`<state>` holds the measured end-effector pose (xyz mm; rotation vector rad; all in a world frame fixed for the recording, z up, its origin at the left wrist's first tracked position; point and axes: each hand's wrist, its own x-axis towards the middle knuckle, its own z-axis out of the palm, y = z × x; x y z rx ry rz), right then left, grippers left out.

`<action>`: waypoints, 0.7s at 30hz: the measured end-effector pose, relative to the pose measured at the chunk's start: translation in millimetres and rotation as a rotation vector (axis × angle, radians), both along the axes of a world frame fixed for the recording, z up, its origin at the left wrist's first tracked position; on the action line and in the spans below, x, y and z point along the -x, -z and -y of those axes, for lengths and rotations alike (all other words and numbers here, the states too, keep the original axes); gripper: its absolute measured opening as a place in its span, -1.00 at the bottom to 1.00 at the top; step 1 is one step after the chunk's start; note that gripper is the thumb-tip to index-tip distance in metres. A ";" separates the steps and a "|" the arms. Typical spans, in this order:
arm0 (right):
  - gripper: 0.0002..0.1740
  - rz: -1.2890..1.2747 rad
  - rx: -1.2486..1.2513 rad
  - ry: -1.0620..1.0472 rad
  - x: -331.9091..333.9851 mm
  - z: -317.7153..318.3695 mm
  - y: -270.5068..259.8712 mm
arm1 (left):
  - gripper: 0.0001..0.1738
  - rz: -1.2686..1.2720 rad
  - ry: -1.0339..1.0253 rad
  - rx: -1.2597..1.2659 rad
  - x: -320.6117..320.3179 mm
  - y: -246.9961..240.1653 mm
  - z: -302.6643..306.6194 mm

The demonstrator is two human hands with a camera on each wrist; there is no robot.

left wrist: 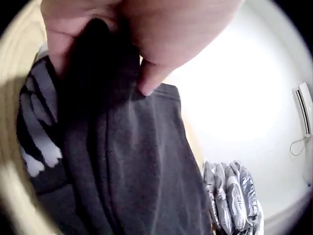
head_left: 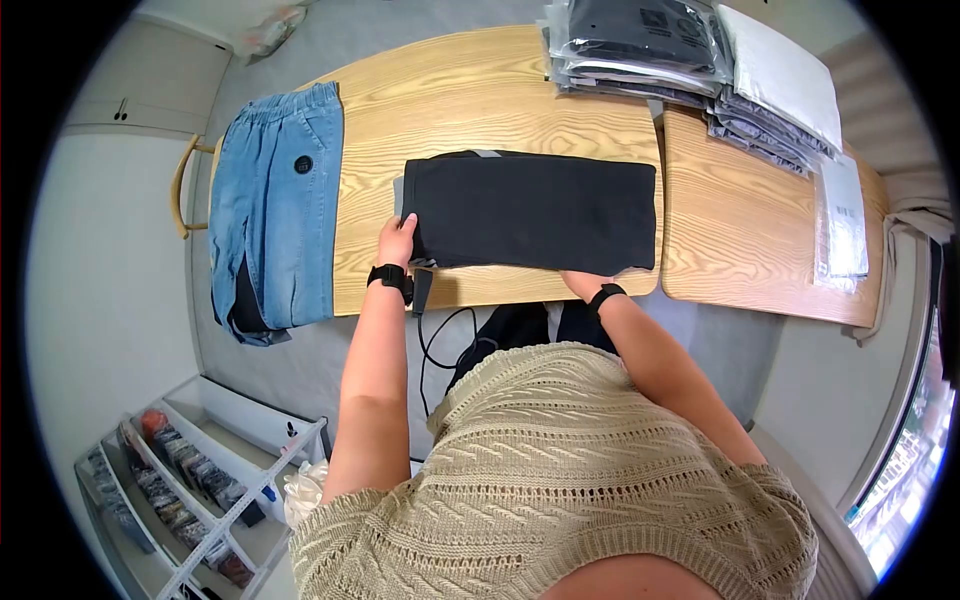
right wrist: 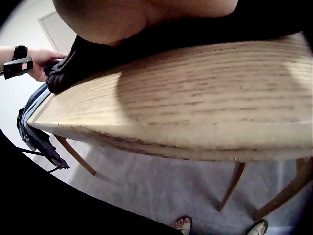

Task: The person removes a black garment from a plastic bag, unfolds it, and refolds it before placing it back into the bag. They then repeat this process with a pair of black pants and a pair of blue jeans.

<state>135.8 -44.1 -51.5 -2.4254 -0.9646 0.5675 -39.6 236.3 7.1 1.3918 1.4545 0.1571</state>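
A folded black garment (head_left: 530,212) lies across the wooden table in front of me. My left hand (head_left: 397,240) grips its left end, thumb on top and fingers underneath; in the left wrist view several dark layers sit between thumb and fingers, beside a grey-and-white print (left wrist: 46,142). At the near edge, toward the right end, my right hand (head_left: 586,284) is partly under the cloth. Its fingers are hidden, and I cannot tell how they lie. The right wrist view shows only part of this hand (right wrist: 112,22) against the dark fabric.
Blue jeans (head_left: 285,190) hang over the table's left end. Bagged clothes (head_left: 640,60) are stacked at the back right, near a white package (head_left: 785,75) and a clear plastic bag (head_left: 842,225). A black cable (head_left: 425,350) hangs at the front edge. A divided storage rack (head_left: 215,490) stands lower left.
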 end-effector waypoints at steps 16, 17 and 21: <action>-0.59 -0.030 0.000 -0.014 -1.5 1.5 -17.0 | -0.49 0.034 0.059 -0.214 32.9 53.3 -13.0; -0.59 -0.041 -0.005 -0.043 -2.1 2.5 -17.8 | -0.49 0.000 0.083 -0.259 32.6 51.0 -10.9; -0.64 0.031 -0.099 -0.103 -4.9 13.6 -19.3 | -0.48 0.032 0.076 -0.220 34.9 60.5 -14.1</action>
